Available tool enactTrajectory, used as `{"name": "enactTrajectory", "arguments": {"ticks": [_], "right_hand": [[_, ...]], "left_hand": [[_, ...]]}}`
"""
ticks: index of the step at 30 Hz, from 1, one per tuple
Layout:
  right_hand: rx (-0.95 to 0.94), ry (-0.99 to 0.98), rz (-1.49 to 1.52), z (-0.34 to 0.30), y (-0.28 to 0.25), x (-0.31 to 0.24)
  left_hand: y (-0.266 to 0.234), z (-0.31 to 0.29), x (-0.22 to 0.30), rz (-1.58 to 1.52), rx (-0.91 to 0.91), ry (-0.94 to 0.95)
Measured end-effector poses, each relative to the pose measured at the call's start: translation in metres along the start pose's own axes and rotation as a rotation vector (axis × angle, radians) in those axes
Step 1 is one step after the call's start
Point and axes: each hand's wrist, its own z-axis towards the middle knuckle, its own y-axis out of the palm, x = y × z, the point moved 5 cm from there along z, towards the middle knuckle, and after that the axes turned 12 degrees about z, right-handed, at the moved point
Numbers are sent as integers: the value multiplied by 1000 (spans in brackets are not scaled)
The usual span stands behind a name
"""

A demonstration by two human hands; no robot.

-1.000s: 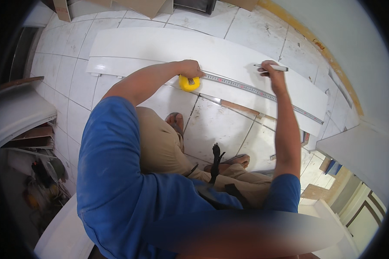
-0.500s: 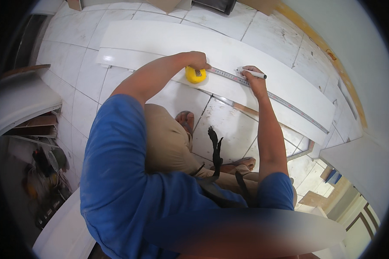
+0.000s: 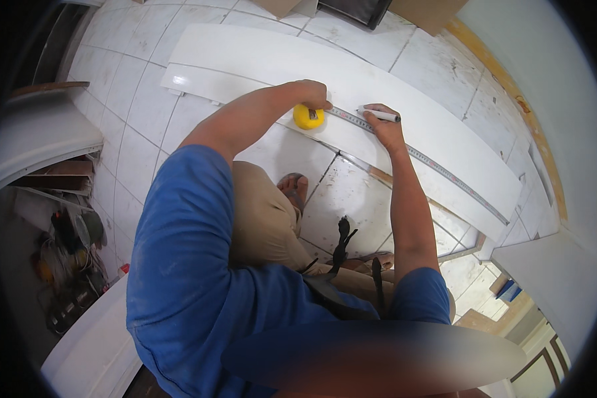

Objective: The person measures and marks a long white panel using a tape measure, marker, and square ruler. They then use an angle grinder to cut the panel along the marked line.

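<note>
A long white panel (image 3: pixel 259 56) lies in front of me, slanting down to the right. My left hand (image 3: pixel 314 94) is closed around a yellow tape measure (image 3: pixel 308 118) at the panel's near edge. From its case the metal blade (image 3: pixel 438 169) runs out along the panel to near its right end. My right hand (image 3: pixel 386 129) grips a white marker (image 3: pixel 381 115) with a dark end. The marker's tip points left and sits just beyond the blade; I cannot tell whether it touches the panel. My right wrist crosses over part of the blade.
Pale floor tiles (image 3: pixel 312 199) surround the panel. Dark straps (image 3: pixel 341 242) hang by my knees. Cables and tools (image 3: pixel 73 259) lie at the lower left under a white curved piece (image 3: pixel 53 142). A black box (image 3: pixel 355 10) stands beyond the panel, and a white surface (image 3: pixel 550 265) juts in at right.
The view has shifted slightly, so the scene appears a little farther right. My right hand with the marker has come left along the blade, closer to the tape case. My left hand keeps its hold.
</note>
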Motion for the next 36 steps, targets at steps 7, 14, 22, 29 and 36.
{"name": "enactTrajectory", "arguments": {"ticks": [7, 14, 22, 29, 36], "right_hand": [[-51, 25, -55, 5, 10, 11], [-42, -18, -112, 7, 14, 11], [-27, 38, -70, 4, 15, 8], [-44, -5, -84, 10, 16, 19], [-43, -7, -122, 9, 17, 19]], "left_hand": [[-2, 1, 1, 7, 0, -22], [0, 9, -2, 10, 1, -14], [-6, 3, 3, -1, -10, -3], [-4, 4, 1, -2, -27, -2], [-5, 2, 3, 4, -34, 7]]}}
